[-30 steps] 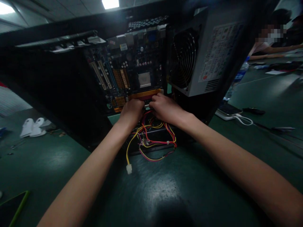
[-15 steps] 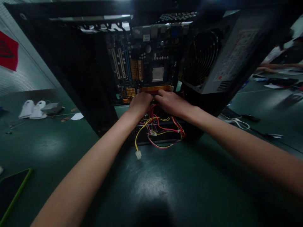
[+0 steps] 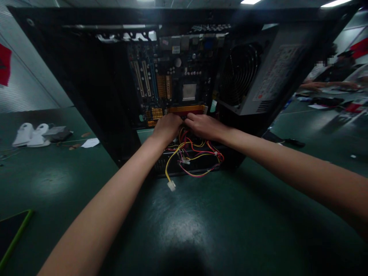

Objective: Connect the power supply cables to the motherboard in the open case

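Note:
An open computer case (image 3: pixel 92 88) stands before me, its motherboard (image 3: pixel 163 61) facing out with a square processor (image 3: pixel 189 92) in the middle. Both hands reach to the board's lower edge, just below the orange and red memory slots (image 3: pixel 186 110). My left hand (image 3: pixel 168 126) is closed, its fingertips curled in and partly hidden. Close against it, my right hand (image 3: pixel 202 125) pinches at the same spot. A bundle of red and yellow power cable (image 3: pixel 185 138) comes out right beneath their fingertips; its upper end is hidden. A loose white plug (image 3: pixel 171 186) hangs on yellow wires below.
The power supply (image 3: pixel 267 76) with its round fan grille sits at the case's upper right. White gloves (image 3: pixel 31 135), a grey object (image 3: pixel 57 133) and a paper scrap (image 3: pixel 90 143) lie left on the green table (image 3: pixel 184 222). A green-edged dark panel (image 3: pixel 17 234) is lower left. People work at far right.
My view has tilted up slightly and shifted, so the ceiling lights show. Both hands remain at the same spot on the board; the loose white plug has swung a little to the right.

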Tool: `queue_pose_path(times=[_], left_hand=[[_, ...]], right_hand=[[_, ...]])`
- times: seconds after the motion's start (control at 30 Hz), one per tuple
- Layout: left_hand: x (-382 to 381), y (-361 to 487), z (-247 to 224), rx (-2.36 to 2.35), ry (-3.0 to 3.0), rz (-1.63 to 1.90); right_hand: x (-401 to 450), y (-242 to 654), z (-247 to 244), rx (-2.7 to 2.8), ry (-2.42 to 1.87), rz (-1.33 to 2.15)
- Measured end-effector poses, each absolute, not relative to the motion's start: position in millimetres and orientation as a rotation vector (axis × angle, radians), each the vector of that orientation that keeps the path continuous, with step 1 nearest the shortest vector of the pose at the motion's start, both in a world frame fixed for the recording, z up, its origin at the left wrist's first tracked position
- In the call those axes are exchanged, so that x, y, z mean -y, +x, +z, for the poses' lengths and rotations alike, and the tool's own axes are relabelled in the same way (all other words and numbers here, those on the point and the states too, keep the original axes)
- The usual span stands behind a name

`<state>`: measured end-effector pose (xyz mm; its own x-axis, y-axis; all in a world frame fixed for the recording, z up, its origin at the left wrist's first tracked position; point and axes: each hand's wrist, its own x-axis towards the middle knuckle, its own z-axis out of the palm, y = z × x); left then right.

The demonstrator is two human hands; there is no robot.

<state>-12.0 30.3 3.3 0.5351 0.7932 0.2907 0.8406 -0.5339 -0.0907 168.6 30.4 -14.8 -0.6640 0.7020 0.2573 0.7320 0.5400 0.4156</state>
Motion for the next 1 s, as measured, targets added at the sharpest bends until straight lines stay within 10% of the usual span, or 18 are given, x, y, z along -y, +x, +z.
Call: queue_pose_path(times=[1.0], left_hand=[[-30.5, -14.3, -1.0, 1.434, -2.475, -0.322]], right_hand=[[-28.7, 161.6, -12.0, 2.687, -1.305, -0.811]])
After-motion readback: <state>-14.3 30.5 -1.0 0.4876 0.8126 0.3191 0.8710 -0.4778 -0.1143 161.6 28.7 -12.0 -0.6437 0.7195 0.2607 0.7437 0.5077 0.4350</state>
